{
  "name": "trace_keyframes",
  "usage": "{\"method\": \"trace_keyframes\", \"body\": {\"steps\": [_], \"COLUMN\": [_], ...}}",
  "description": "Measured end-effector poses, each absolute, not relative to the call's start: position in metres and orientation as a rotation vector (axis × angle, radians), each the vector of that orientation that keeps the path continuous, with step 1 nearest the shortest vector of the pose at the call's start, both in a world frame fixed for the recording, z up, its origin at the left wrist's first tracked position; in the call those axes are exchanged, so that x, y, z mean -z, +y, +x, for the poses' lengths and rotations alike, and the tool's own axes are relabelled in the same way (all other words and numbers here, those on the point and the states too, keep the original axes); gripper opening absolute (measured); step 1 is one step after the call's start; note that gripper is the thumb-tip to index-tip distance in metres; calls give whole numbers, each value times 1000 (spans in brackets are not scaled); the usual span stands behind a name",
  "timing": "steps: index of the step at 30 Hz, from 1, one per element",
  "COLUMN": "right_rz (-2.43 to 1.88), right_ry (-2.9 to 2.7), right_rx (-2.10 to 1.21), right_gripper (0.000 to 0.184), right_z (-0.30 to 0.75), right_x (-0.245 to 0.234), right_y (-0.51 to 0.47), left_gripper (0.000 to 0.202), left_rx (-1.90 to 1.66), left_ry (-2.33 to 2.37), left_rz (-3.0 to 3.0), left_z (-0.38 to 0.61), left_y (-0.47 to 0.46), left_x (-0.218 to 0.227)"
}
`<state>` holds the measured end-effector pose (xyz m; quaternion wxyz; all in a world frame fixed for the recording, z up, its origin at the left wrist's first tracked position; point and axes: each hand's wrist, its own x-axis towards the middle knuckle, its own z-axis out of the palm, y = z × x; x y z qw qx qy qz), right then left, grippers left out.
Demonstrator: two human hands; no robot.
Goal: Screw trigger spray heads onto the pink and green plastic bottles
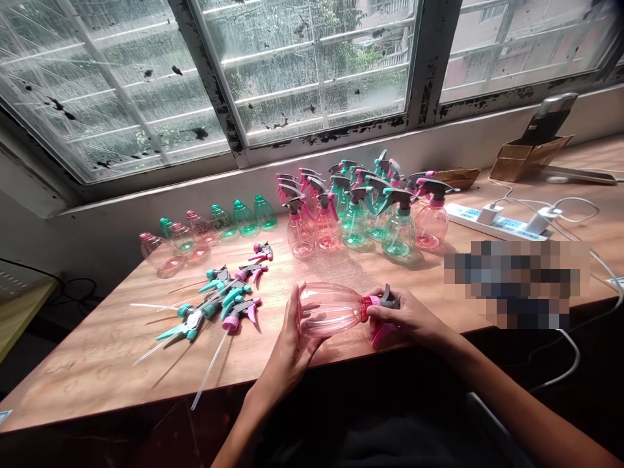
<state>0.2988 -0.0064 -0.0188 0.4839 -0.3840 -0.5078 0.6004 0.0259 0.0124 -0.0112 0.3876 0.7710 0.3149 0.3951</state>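
Observation:
A clear pink spray bottle (336, 305) lies sideways between my hands, above the table's front edge. My left hand (298, 328) is wrapped round its base. At the neck, my right hand (397, 315) grips the pink and grey trigger sprayer head (374, 303), which sits on the bottle mouth; whether it is fully tightened I cannot tell. To the left lie several loose sprayer heads (229, 296) in pink, teal and grey, some with white dip tubes. Behind them stand several open bottles (223, 223), pink and green. Bottles with sprayers fitted (355, 227) are grouped at the back middle.
The wooden table (117, 351) runs along a window wall. A white power strip (497, 222) with plugs and cables lies at right, near a blurred patch. Farther back, a cardboard box (526, 159) holds a dark device (550, 117).

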Motion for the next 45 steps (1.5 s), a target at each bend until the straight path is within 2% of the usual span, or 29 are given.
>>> {"method": "trace_keyframes", "body": {"steps": [4,9,13,19,30,35,39,45], "right_rz": [-926,-926,-936,-948,-956,-951,-926,-924], "right_ry": [-1264,-1258,-1233,-1275,-1234,-1244,-1247,-1231], "right_rx": [-1454,-1452,-1467,-1455,-1464,-1446,-1454,-1442], "right_gripper": [35,36,39,38,41,40,34,34], "right_z": [299,299,299,299,298,298,297,297], "right_x": [19,19,18,17,16,18,17,16], "right_y": [-6,-6,-7,-8,-7,-7,-7,-7], "left_gripper": [105,94,95,108,98,105,94,90], "left_rx": [-959,-924,-980,-937,-977,-950,-918,-953], "left_ry": [817,851,807,803,799,816,859,998], "left_rz": [1899,1914,1992,1938,2004,1921,1907,1950], "left_z": [27,26,25,26,26,27,26,24], "left_y": [10,7,8,8,10,9,9,13], "left_x": [7,0,5,4,9,6,2,7]}}
